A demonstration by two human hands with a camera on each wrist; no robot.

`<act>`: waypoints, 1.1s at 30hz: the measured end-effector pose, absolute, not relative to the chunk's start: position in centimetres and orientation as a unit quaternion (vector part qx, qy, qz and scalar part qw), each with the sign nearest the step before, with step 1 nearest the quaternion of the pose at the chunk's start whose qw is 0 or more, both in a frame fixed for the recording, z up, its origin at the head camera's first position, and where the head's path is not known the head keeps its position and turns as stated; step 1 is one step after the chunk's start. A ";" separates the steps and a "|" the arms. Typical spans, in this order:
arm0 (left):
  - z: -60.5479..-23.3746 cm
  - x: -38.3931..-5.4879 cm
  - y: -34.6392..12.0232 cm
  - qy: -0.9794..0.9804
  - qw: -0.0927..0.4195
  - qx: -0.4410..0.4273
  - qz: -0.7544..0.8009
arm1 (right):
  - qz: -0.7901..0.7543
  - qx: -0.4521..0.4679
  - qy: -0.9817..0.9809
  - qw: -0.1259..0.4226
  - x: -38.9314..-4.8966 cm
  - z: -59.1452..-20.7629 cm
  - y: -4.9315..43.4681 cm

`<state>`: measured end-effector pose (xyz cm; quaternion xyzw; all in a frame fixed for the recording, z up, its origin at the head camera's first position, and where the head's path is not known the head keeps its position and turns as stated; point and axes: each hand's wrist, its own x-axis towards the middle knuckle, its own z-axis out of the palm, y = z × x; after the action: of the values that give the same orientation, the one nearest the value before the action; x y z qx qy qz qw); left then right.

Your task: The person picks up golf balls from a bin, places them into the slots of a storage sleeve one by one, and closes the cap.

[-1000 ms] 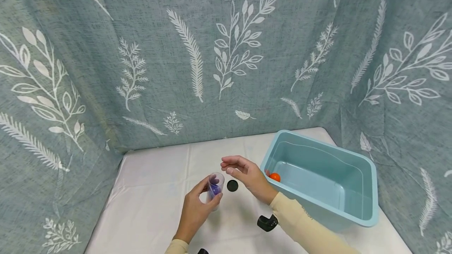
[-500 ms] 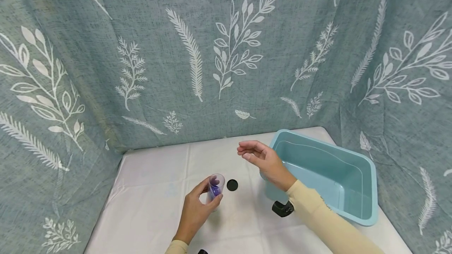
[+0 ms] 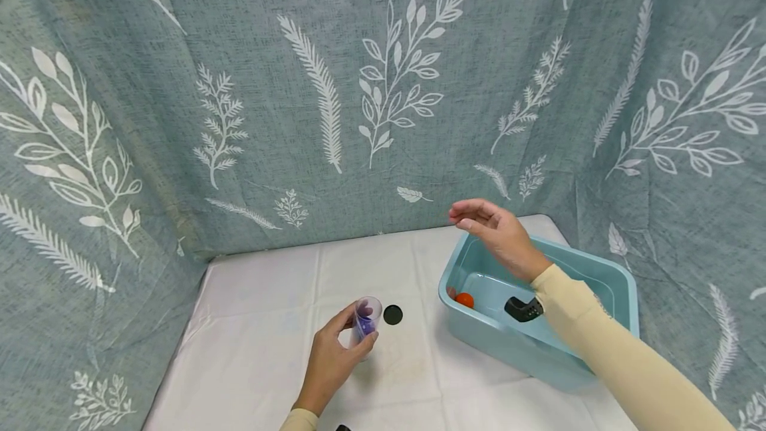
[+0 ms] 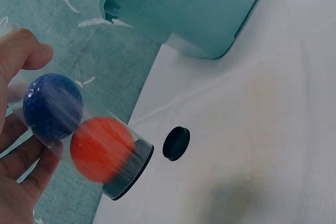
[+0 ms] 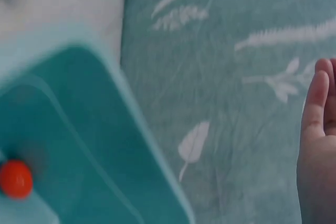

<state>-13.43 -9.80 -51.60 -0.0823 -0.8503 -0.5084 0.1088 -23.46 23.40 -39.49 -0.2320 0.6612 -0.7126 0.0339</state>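
My left hand [image 3: 330, 358] grips a clear plastic tube [image 3: 370, 306] between thumb and fingers, its top uncovered. Inside the tube, the left wrist view shows a dark blue ball [image 4: 52, 106] above an orange ball [image 4: 102, 149], with a black cap [image 4: 129, 172] closing the bottom. A loose black lid [image 3: 393, 314] lies on the table just right of the tube. My right hand [image 3: 501, 235] is raised above the far left part of a light blue plastic bin [image 3: 509, 341]. Its fingers are relaxed and hold nothing.
Another orange ball [image 3: 465, 300] sits in the bin's near left corner. A black camera [image 3: 523, 309] is worn at the right wrist. Patterned fabric curtains [image 3: 335, 98] rise behind the white-covered table [image 3: 263, 324] and at its sides.
My right hand has moved right and upward, from beside the tube to above the bin. The left hand and the tube have stayed almost still.
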 end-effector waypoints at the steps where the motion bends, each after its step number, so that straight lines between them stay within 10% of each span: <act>1: -51.6 -13.4 -9.8 -0.851 0.109 -0.082 -0.507 | -0.715 -0.228 0.660 0.039 -23.6 -39.6 24.0; 33: -52.5 -13.1 -10.0 -0.860 0.090 -0.064 -0.499 | -0.554 -0.136 0.805 0.165 -24.8 -54.5 28.5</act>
<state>-13.09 -10.01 -52.53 -0.0644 -0.8597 -0.4986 0.0903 -24.77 28.49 -54.52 -0.1359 0.8048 -0.5538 0.1649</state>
